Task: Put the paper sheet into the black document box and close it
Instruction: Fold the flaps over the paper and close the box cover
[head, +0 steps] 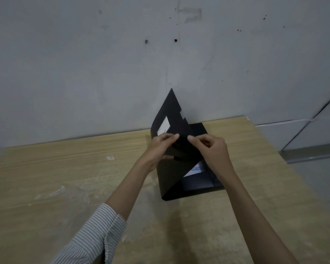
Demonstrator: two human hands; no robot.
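Observation:
The black document box (200, 184) lies on the wooden table (65, 168), towards its far right side. Its black lid flap (176, 119) stands raised and curved over the box, with a white label on it. A white paper sheet (195, 170) with blue print shows inside the box, under the flap. My left hand (160, 147) grips the flap's edge from the left. My right hand (211, 147) pinches the same flap from the right, thumb and fingers on its edge.
A grey wall (122, 63) with small dark marks rises directly behind the table. The table's right edge (286, 162) is close to the box, with grey floor beyond. Scuffs and a white smear (111, 158) mark the tabletop at the left.

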